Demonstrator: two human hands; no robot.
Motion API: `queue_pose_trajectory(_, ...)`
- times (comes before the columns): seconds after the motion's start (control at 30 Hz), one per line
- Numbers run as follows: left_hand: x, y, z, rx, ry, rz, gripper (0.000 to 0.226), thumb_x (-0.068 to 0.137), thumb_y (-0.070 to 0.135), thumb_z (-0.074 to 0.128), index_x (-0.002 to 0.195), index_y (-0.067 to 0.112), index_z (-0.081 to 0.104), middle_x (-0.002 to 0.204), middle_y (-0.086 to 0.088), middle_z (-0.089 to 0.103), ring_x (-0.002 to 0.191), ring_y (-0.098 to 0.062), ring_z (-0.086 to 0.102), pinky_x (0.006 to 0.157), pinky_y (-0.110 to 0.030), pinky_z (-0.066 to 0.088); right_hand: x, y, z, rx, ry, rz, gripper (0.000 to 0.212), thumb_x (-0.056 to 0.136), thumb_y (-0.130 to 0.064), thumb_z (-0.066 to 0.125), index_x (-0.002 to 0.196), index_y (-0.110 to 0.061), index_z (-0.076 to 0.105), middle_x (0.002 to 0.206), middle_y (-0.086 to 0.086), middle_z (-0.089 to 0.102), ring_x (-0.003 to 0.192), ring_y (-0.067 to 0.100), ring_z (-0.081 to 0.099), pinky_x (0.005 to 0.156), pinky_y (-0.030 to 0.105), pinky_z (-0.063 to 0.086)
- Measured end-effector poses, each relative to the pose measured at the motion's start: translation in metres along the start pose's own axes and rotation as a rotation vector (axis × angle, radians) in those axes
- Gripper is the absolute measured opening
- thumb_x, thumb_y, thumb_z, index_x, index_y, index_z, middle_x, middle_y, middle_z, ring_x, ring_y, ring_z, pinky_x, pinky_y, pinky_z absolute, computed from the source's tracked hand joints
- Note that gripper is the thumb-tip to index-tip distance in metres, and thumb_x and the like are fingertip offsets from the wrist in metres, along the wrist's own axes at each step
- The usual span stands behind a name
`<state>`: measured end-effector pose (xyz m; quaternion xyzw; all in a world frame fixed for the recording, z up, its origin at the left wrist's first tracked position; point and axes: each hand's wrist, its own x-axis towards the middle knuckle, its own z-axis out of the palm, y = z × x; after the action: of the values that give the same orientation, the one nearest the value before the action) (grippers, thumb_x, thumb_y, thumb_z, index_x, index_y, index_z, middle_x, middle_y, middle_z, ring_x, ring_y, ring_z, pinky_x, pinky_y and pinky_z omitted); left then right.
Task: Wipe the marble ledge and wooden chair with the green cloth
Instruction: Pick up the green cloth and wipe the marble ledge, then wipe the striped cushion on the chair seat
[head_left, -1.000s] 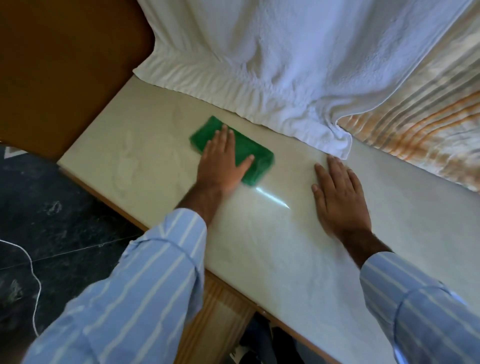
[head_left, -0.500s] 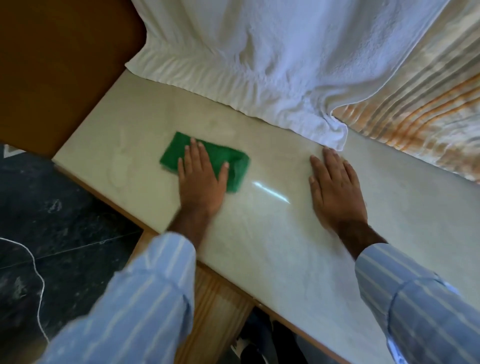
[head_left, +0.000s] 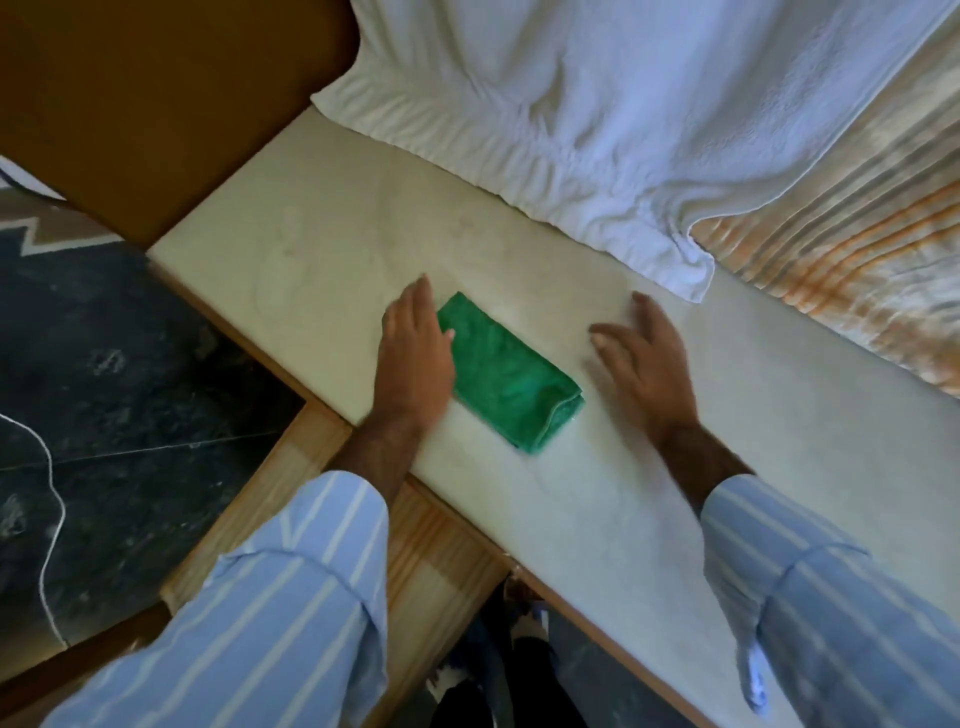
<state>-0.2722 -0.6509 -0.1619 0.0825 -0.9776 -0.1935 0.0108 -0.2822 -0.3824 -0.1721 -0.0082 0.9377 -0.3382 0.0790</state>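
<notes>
Lying folded on the marble ledge (head_left: 597, 519), green cloth (head_left: 506, 374) looks plush.

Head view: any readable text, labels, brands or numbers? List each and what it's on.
None. No readable text shows anywhere in the head view.
green cloth: plain, no tag or label visible.
marble ledge: bare, no markings.
white towel: no visible label.
striped fabric: pattern only, no lettering.
Sleeves and the dark floor: no print to read.
</notes>
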Motion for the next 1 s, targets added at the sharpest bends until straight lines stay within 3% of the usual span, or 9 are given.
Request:
queue_pose_trajectory(0.2,-0.002,-0.002,-0.003,-0.088,-0.138,-0.142,0.055,0.095,0.028,0.062,0.139,0.001,0.045,0.134,-0.022,0.056,0.124,-0.037,0.051,0.102,-0.042,0.041,-0.008,-0.045,0.033,-0.128,-0.229,-0.109,0.048,0.075,-0.045,0.088,0.102,-0.008,0.077,0.141,0.012,0.057,0.137,0.03,0.048,0.116,0.039,0.04)
queue_pose_trajectory(0.27,-0.017,-0.009,-0.007,-0.216,-0.136,-0.219,0.054,0.09,0.026,0.068,0.135,0.001,0.052,0.132,-0.018,0.061,0.122,-0.034,0.056,0.101,-0.037,0.045,-0.008,-0.058,0.03,-0.136,-0.255,-0.048,0.039,0.07,-0.038,0.092,0.096,-0.014,0.076,0.119,0.008,0.066,0.119,0.029,0.059,0.095,0.032,0.046)
queue_pose_trajectory(0.37,-0.05,-0.037,-0.02,-0.527,-0.06,-0.38,0.036,0.082,0.023,0.077,0.115,0.011,0.07,0.108,0.0,0.073,0.102,-0.018,0.068,0.081,-0.02,0.052,-0.012,-0.082,0.032,0.024,-0.32,0.003,0.028,0.07,-0.027,0.089,0.083,-0.025,0.065,0.09,-0.002,0.069,0.09,0.021,0.066,0.068,0.026,0.047)
queue_pose_trajectory(0.47,-0.092,-0.075,-0.036,-0.839,0.117,-0.576,0.025,0.077,0.025,0.082,0.097,0.023,0.067,0.096,0.01,0.071,0.086,-0.006,0.07,0.066,-0.012,0.053,-0.02,-0.115,0.045,0.213,-0.354,-0.013,0.027,0.074,-0.027,0.088,0.085,-0.028,0.063,0.089,-0.004,0.072,0.079,0.012,0.065,0.061,0.018,0.046)
queue_pose_trajectory(0.63,-0.171,-0.148,-0.051,-1.095,0.272,-0.753,0.021,0.086,0.019,0.075,0.101,0.021,0.061,0.11,-0.009,0.072,0.103,-0.025,0.071,0.09,-0.049,0.059,-0.057,-0.18,0.103,0.421,-0.465,-0.102,0.027,0.079,-0.028,0.087,0.1,-0.032,0.071,0.086,-0.006,0.074,0.081,0.013,0.072,0.069,0.024,0.056)
queue_pose_trajectory(0.73,-0.209,-0.197,-0.054,-1.106,0.32,-0.858,0.018,0.089,0.018,0.074,0.101,0.02,0.06,0.11,-0.012,0.073,0.101,-0.027,0.072,0.09,-0.056,0.057,-0.081,-0.206,0.153,0.429,-0.528,-0.177,0.038,0.08,-0.02,0.086,0.114,-0.028,0.071,0.106,-0.004,0.075,0.098,0.016,0.073,0.083,0.029,0.06)
queue_pose_trajectory(0.87,-0.247,-0.266,-0.027,-1.018,0.375,-1.007,0.019,0.088,0.014,0.074,0.093,0.023,0.059,0.111,-0.013,0.072,0.104,-0.031,0.07,0.092,-0.058,0.055,-0.105,-0.207,0.238,0.281,-0.727,-0.206,0.056,0.076,-0.006,0.085,0.121,-0.032,0.064,0.121,-0.003,0.068,0.104,0.01,0.066,0.071,0.001,0.049)
queue_pose_trajectory(0.93,-0.258,-0.293,-0.001,-0.903,0.375,-1.071,0.02,0.085,0.015,0.077,0.092,0.021,0.06,0.109,-0.013,0.069,0.103,-0.032,0.067,0.09,-0.057,0.056,-0.113,-0.19,0.282,0.256,-0.787,-0.158,0.06,0.077,0.0,0.083,0.122,-0.033,0.062,0.124,0.004,0.067,0.108,0.017,0.067,0.07,0.009,0.054)
queue_pose_trajectory(1.0,-0.267,-0.315,0.031,-0.805,0.305,-1.122,0.025,0.083,0.019,0.08,0.098,0.011,0.062,0.106,-0.014,0.068,0.098,-0.032,0.067,0.084,-0.055,0.057,-0.115,-0.169,0.325,0.2,-0.779,-0.105,0.058,0.076,0.002,0.083,0.125,-0.023,0.064,0.123,0.01,0.068,0.113,0.029,0.068,0.085,0.034,0.061)
